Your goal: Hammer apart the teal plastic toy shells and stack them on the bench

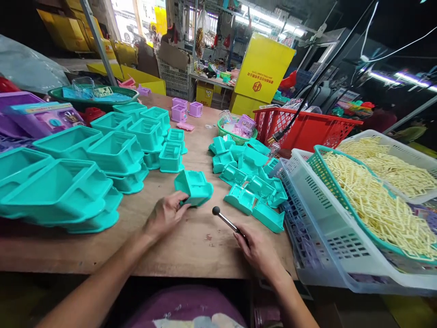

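My left hand (167, 212) pinches the near edge of a teal plastic toy part (195, 186), held tilted at the middle of the wooden table (201, 255). In my right hand (254, 246) is a metal rod with a black ball tip (226, 219); its dark handle is wrapped by my fingers. The ball tip is apart from the toy part, to its lower right. Just beyond my right hand lies a loose pile of teal parts (251, 159). Left of my left hand stand stacked teal parts (116, 152) in rows.
A white crate (327, 228) and a green basket of pale yellow sticks (378, 200) crowd the right side. Behind are a red crate (307, 130), a green basket (237, 139) and purple parts (179, 111). Purple packages (51, 120) lie at the left.
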A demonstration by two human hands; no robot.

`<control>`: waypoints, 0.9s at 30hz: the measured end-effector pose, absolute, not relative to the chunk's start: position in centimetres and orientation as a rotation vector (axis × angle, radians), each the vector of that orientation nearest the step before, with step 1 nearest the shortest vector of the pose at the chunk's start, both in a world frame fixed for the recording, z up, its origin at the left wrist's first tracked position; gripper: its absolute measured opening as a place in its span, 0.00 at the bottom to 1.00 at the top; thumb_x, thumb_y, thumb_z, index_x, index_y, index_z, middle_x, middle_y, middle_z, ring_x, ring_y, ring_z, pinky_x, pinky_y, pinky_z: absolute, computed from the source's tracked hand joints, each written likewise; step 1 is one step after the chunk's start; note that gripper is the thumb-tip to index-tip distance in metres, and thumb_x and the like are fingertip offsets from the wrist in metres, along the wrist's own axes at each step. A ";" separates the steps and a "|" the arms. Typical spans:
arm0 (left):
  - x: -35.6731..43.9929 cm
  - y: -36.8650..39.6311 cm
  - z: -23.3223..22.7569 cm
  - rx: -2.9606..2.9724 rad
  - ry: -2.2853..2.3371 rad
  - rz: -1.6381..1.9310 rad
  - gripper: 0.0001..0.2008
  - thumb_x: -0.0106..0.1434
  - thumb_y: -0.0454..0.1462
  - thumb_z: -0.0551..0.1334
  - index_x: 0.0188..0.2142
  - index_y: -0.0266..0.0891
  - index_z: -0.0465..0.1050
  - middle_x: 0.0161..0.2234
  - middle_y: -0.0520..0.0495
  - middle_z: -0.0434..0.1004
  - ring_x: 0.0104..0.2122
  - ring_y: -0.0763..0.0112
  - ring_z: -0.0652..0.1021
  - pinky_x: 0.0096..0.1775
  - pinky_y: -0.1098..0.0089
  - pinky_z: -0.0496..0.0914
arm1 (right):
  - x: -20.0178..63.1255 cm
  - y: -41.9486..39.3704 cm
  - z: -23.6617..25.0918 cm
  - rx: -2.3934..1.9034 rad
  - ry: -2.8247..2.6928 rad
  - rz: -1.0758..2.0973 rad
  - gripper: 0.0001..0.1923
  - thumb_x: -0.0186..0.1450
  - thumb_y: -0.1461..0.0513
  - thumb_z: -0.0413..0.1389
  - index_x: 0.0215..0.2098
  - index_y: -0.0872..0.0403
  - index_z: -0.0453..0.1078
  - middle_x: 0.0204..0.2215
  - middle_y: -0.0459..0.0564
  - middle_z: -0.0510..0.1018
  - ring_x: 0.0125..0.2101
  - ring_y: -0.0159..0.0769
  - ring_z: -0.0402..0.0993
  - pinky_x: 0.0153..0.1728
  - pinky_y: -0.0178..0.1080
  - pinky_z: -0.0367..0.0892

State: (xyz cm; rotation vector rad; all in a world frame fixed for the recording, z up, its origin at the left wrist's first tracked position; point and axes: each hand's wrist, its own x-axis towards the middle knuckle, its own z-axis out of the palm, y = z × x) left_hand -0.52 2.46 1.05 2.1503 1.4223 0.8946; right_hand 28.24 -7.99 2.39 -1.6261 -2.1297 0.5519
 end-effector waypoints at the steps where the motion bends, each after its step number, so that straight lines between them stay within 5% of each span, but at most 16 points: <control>1: -1.2 2.8 2.3 2.329 1.433 0.809 0.10 0.64 0.37 0.56 0.38 0.39 0.76 0.31 0.47 0.74 0.28 0.68 0.72 0.32 0.69 0.64 | 28.6 -8.0 2.0 -1.685 -2.132 0.536 0.14 0.73 0.59 0.48 0.53 0.51 0.70 0.45 0.52 0.81 0.42 0.42 0.79 0.41 0.41 0.72; 7: -3.6 3.4 7.1 2.765 1.481 0.574 0.19 0.64 0.32 0.51 0.49 0.44 0.75 0.49 0.41 0.72 0.48 0.54 0.73 0.45 0.59 0.71 | 28.3 -6.8 0.6 -1.822 -2.122 0.397 0.14 0.71 0.56 0.52 0.51 0.51 0.71 0.41 0.54 0.77 0.41 0.44 0.75 0.42 0.44 0.72; 12: -3.1 3.0 4.9 2.647 1.609 0.822 0.37 0.62 0.52 0.61 0.64 0.37 0.56 0.61 0.32 0.61 0.60 0.44 0.65 0.58 0.46 0.63 | 27.1 -6.0 -0.1 -1.643 -2.154 0.334 0.17 0.69 0.56 0.54 0.55 0.49 0.67 0.45 0.55 0.72 0.45 0.45 0.71 0.46 0.48 0.71; 16: -2.6 3.9 2.2 2.521 1.753 0.782 0.40 0.62 0.53 0.61 0.66 0.36 0.51 0.57 0.32 0.66 0.57 0.46 0.69 0.54 0.51 0.68 | 26.8 -5.8 -0.7 -1.564 -2.198 0.314 0.17 0.68 0.57 0.56 0.55 0.47 0.67 0.47 0.55 0.72 0.46 0.46 0.71 0.46 0.49 0.71; 23: -5.2 4.2 1.9 2.407 2.142 0.702 0.35 0.61 0.51 0.62 0.60 0.31 0.62 0.44 0.34 0.72 0.43 0.48 0.76 0.43 0.54 0.74 | 26.9 -3.6 -0.9 -1.526 -2.268 0.280 0.12 0.67 0.59 0.56 0.49 0.45 0.70 0.44 0.52 0.75 0.43 0.44 0.74 0.40 0.46 0.74; 27: -5.6 3.9 2.2 2.392 2.388 0.892 0.30 0.63 0.47 0.61 0.59 0.32 0.64 0.52 0.26 0.68 0.49 0.40 0.73 0.43 0.48 0.73 | 26.7 -1.7 -1.1 -1.533 -2.229 0.177 0.13 0.67 0.61 0.56 0.50 0.46 0.70 0.45 0.52 0.75 0.44 0.45 0.74 0.42 0.48 0.73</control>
